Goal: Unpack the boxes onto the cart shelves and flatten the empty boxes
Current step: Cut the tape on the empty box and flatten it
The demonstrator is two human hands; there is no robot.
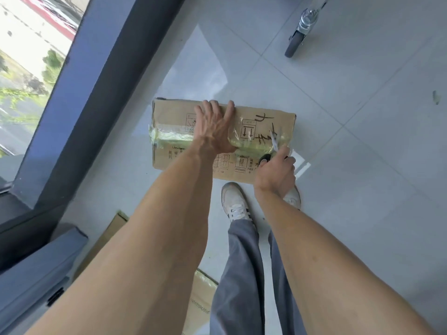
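Observation:
A sealed brown cardboard box point(174, 114) lies on the grey tiled floor in front of my feet, with yellowish tape point(169, 136) running along its top seam and black handwriting near its right end. My left hand point(214, 126) presses flat on the top of the box, fingers spread over the far edge. My right hand point(275, 175) grips a pair of scissors point(273, 141) with dark handles; the blades point at the tape near the right end of the box.
A cart's caster wheel point(296, 42) stands at the top right. Flattened cardboard point(200, 301) lies on the floor behind my legs. A dark window frame point(96, 93) and a low grey ledge point(36, 269) run along the left.

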